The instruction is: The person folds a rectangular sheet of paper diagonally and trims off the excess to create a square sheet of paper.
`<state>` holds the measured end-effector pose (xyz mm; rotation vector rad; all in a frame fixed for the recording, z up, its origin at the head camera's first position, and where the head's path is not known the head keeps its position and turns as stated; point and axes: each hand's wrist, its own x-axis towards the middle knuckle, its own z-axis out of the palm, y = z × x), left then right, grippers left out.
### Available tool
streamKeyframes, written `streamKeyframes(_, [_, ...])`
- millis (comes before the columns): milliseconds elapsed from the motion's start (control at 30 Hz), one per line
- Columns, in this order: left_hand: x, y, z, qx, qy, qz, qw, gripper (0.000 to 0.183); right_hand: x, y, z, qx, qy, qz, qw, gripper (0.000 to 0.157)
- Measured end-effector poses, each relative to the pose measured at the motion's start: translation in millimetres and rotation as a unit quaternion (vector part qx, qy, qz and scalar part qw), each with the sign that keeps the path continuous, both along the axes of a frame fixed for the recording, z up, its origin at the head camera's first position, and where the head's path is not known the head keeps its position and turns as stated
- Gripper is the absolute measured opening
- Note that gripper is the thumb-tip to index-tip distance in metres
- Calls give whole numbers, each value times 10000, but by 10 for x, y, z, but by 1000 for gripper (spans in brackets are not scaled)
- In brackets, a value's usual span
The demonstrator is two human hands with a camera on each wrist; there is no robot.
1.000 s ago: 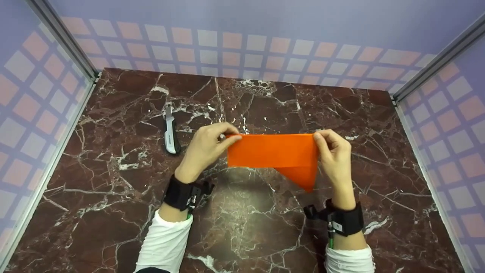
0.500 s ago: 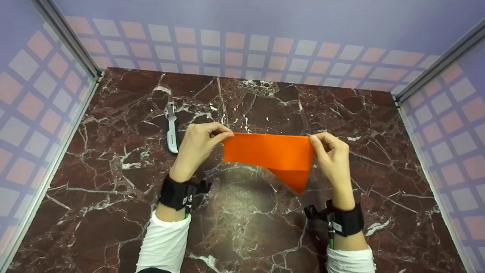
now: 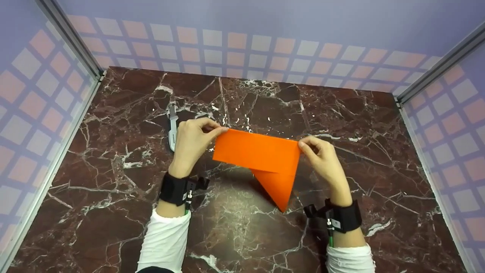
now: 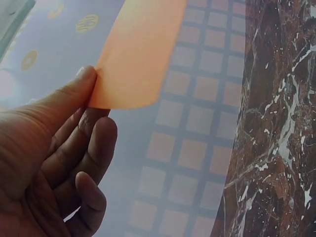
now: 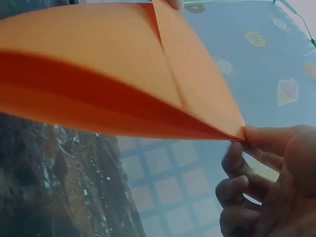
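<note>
A folded sheet of orange paper [image 3: 257,153] is stretched between both hands, with a triangular flap [image 3: 278,189] hanging below its right half. My left hand [image 3: 191,142] pinches the upper left corner between thumb and fingers. At the upper right corner, my right hand [image 3: 322,155] pinches the paper. In the left wrist view the thumb presses the orange paper [image 4: 136,59] against the fingers, and the other fingers curl loosely below. Seen from the right wrist, the layers of the orange paper [image 5: 108,54] part along one edge and meet at the pinched corner.
A utility knife [image 3: 172,131] with a grey and black handle lies on the marble-patterned table [image 3: 242,235], partly behind the left hand. Small white scraps are strewn beyond the paper. Purple checkered panels [image 3: 250,53] wall in the back and both sides.
The paper has tilted, its right end lower, and shifted left. Its triangular flap now hangs further down. My right hand has moved left and slightly down; my left hand has shifted left and up.
</note>
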<state>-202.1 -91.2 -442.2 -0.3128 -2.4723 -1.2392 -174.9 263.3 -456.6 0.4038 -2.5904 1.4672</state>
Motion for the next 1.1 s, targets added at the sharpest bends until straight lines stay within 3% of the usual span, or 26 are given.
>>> streamKeyframes(267, [-54, 26, -65, 21, -337, -63, 9994, 20, -95, -38, -132, -10, -102, -317, 9994, 16])
streamKeyframes(500, [-69, 8, -62, 217, -786, -459, 9956, 18, -82, -5, -93, -81, 161, -375, 9991, 15])
streamKeyframes(800, [-53, -35, -25, 185, -1074, -510, 9927, 19, -81, -20, -91, -109, 97, -302, 9994, 16])
streamKeyframes(933, [-47, -42, -18, 218, -1039, -930, 9900, 16, -33, -19, -25, -187, 415, -406, 9981, 15])
streamKeyframes(1100, [12, 10, 49, -141, -782, -1472, 9859, 13, 70, -71, 86, 83, 1324, -405, 9903, 10])
